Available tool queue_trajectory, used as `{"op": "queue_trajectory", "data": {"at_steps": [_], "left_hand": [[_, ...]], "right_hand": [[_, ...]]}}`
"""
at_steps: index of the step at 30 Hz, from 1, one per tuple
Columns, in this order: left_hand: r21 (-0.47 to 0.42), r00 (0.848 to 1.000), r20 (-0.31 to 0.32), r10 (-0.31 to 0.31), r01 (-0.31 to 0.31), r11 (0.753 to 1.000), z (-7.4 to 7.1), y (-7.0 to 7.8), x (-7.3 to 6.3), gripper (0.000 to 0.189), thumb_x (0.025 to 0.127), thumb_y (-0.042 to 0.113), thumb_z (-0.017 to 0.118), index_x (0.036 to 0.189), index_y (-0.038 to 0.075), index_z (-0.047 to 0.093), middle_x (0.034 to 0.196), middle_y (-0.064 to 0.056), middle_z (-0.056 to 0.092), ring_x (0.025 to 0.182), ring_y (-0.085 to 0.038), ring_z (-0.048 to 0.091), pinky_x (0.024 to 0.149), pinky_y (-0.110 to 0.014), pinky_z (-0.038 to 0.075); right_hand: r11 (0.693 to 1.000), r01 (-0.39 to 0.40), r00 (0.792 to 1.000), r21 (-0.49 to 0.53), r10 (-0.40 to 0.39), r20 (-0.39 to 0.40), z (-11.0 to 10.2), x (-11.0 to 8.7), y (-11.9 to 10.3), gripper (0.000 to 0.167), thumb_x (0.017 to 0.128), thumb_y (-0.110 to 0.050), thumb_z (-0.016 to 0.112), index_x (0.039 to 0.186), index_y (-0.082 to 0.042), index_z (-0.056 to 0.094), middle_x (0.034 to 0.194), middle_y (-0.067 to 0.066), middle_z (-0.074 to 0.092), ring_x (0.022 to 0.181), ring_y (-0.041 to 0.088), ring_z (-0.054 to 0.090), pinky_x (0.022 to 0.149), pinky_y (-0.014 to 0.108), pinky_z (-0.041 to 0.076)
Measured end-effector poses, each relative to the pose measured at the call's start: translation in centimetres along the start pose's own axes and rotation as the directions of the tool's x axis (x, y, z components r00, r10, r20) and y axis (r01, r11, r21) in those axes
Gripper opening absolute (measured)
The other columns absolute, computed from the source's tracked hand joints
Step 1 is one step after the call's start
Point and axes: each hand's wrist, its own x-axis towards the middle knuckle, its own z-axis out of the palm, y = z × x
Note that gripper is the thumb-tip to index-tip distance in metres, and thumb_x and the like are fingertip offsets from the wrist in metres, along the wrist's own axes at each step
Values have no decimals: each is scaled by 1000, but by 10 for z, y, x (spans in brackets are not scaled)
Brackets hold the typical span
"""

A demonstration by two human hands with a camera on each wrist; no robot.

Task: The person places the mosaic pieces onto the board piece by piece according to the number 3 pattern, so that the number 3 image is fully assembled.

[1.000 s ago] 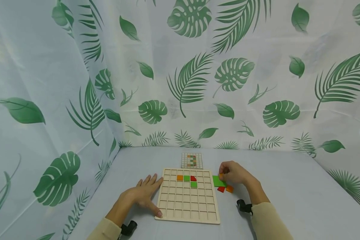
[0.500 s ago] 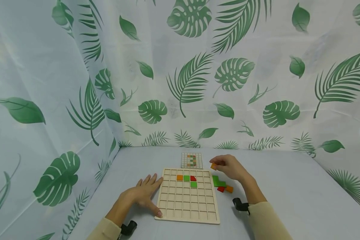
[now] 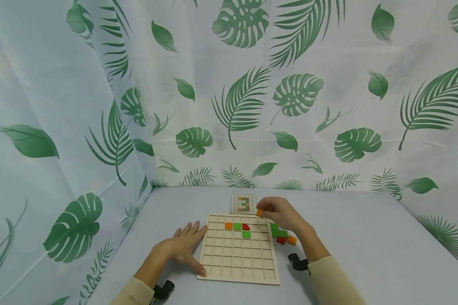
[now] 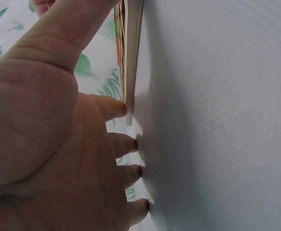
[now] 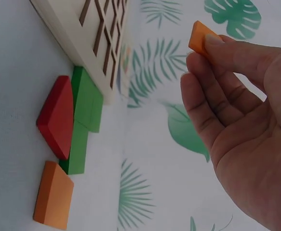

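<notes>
In the head view, the left hand (image 3: 181,248) lies with its fingers spread at the left side of a pale grid board (image 3: 236,262), its thumb on the near left corner. The right hand (image 3: 282,213) pinches an orange tile (image 3: 259,213) above the far right part of the board. Set in the second row from the far edge are a seated orange tile (image 3: 229,226), a seated green tile (image 3: 237,226) and a red tile with a rounded corner (image 3: 246,227); a second green tile (image 3: 246,234) sits in the cell on the near side of the red one. Beyond the board lies a small pattern card (image 3: 234,207). On the counter (image 3: 385,237), by the board's right side, are the loose green tiles (image 3: 279,233), a loose red piece (image 3: 280,240) and a loose orange tile (image 3: 291,240). Leaf-printed cloth (image 3: 198,106) rises behind.

In the left wrist view, the board appears edge-on, the index finger at its side; the other fingertips rest on the counter, and the thumb reaches along the board.

In the right wrist view, thumb and index finger grip the tile by its edges, well above the counter, with the other fingers bent below. The loose red piece lies up against the green ones, which are beside the board's edge; whether they touch it is unclear. The loose orange tile lies just beside the red piece.
</notes>
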Motion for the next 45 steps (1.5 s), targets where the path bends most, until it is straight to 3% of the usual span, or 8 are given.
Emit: {"op": "queue_trajectory", "data": {"at_steps": [7, 12, 23, 33, 45], "left_hand": [[-3, 1000, 2, 2, -2, 1000, 0, 0, 0, 139, 63, 70, 90, 168, 16, 17, 175, -18, 8, 162, -43, 4, 128, -66, 7], [-1, 1000, 1, 0, 0, 1000, 0, 1, 0, 139, 63, 71, 90, 168, 16, 17, 175, -18, 8, 162, -42, 4, 128, -66, 8], [0, 1000, -3, -6, 6, 1000, 2, -1, 3, 140, 61, 71, 90, 168, 17, 17, 175, -17, 8, 162, -42, 4, 128, -66, 8], [10, 1000, -5, -4, 4, 1000, 2, -1, 3, 140, 61, 72, 90, 168, 17, 18, 175, -17, 8, 162, -42, 5, 128, -66, 9], [4, 1000, -3, -3, 3, 1000, 1, 0, 2, 139, 62, 71, 90, 168, 17, 18, 175, -17, 8, 162, -42, 5, 128, -66, 9]], "right_hand": [[1000, 18, 999, -7, -17, 31, 6, 1, -5, 15, 97, -7, 73, 109, -16, 75, 99, -2, 72, 83, 16, 61, 74, 25, 57], [999, 38, 995, -6, -37, 97, 9, 3, -7, 15, 96, -8, 74, 110, -9, 76, 95, -3, 72, 80, 16, 62, 72, 25, 55], [997, 64, 955, 50, -76, 287, 25, 4, -11, 10, 93, -9, 77, 103, -9, 78, 95, -2, 74, 86, 17, 64, 76, 26, 56], [998, 51, 947, 38, -61, 316, 33, 3, -12, 12, 91, -8, 80, 102, -12, 79, 100, -5, 75, 88, 16, 66, 77, 28, 57], [998, 54, 939, 23, -58, 338, 42, 2, -13, 15, 87, -3, 81, 90, -16, 76, 82, -8, 71, 73, 9, 59, 68, 26, 54]]}}
